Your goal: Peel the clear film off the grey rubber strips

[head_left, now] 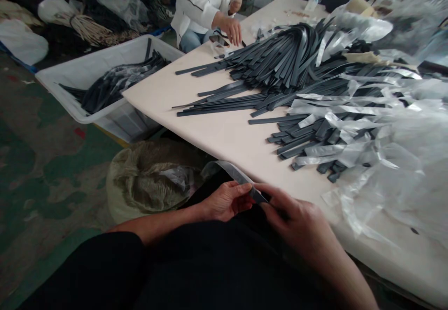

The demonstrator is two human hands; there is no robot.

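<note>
Both my hands grip one dark grey strap (pixel 238 173) at the near edge of the table (pixel 224 132). My left hand (pixel 227 201) pinches it between thumb and fingers. Close beside it, my right hand (pixel 294 216) has its fingers closed round the strap's lower end. The upper part, with a pale whitish cover or face, curves off to the left over the table edge. On the tabletop lie many similar dark straps (pixel 269 62) in a looped bundle, and further straps (pixel 308 137) partly under clear plastic film strips.
A white bin (pixel 105 62) with dark straps stands left of the table. Below the edge sits a woven sack (pixel 147 174) with plastic inside. Crumpled clear plastic (pixel 416 146) covers the table's right side. A co-worker in a white jacket (pixel 199 2) works at the far side.
</note>
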